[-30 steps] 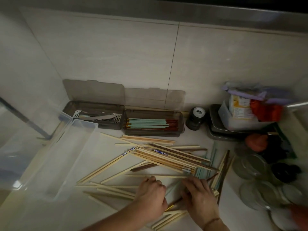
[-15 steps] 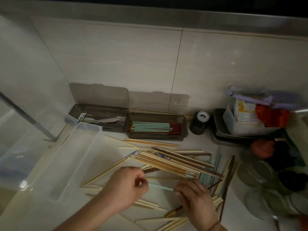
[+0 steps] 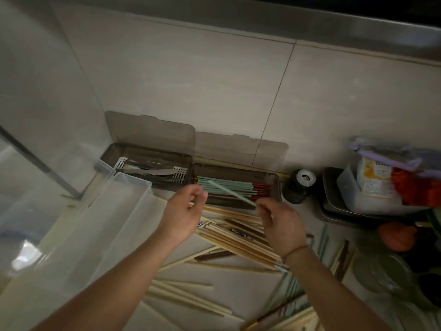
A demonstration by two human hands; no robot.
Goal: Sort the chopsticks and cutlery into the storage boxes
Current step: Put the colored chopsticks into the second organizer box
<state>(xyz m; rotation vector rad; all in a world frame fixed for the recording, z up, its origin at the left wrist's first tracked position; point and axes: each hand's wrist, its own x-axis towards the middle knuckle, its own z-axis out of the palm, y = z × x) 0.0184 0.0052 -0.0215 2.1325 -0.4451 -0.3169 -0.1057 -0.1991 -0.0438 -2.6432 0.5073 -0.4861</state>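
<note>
Both hands pinch one teal chopstick (image 3: 230,193), left hand (image 3: 185,211) and right hand (image 3: 281,222), over the right storage box (image 3: 274,187) at the counter's back edge. Risk: thin pinch slips, stick drops crosswise.

- Dim overall, grey-brown cast; no lamp in view.
- Wall tiles (image 3: 214,87) are the brightest area, evenly lit.
- Small glare patch on clear plastic bin (image 3: 26,256) at lower left.
- Right side falls into deep shadow; jars and dishes (image 3: 381,278) there are murky and soft.
- Wide-angle bend: wall seams and top ledge (image 3: 334,22) curve toward the edges.
- Slight motion blur, grainy detail.
</note>
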